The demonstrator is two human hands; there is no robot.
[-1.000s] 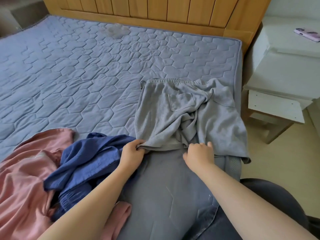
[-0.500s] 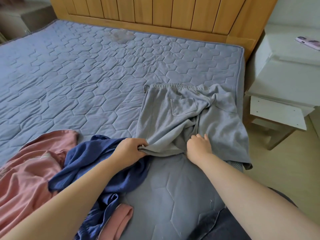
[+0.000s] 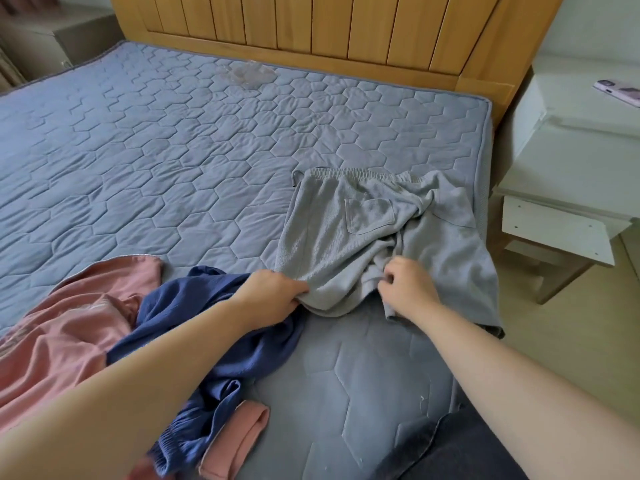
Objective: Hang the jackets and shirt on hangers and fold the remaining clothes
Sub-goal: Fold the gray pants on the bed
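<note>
Grey shorts (image 3: 349, 244) lie crumpled at the mattress's (image 3: 156, 150) right edge, waistband far. Left hand (image 3: 273, 299) grips the near hem; right hand (image 3: 405, 289) pinches bunched fabric beside it. Blue garment (image 3: 214, 327) and pink garment (image 3: 69, 327) lie near left.

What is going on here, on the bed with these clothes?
A person works on the grey shorts on the mattress. The left hand grips their near hem and the right hand pinches bunched cloth near the middle. The shorts lie crumpled, not yet folded. A blue garment and a pink garment lie heaped to the left.
</note>
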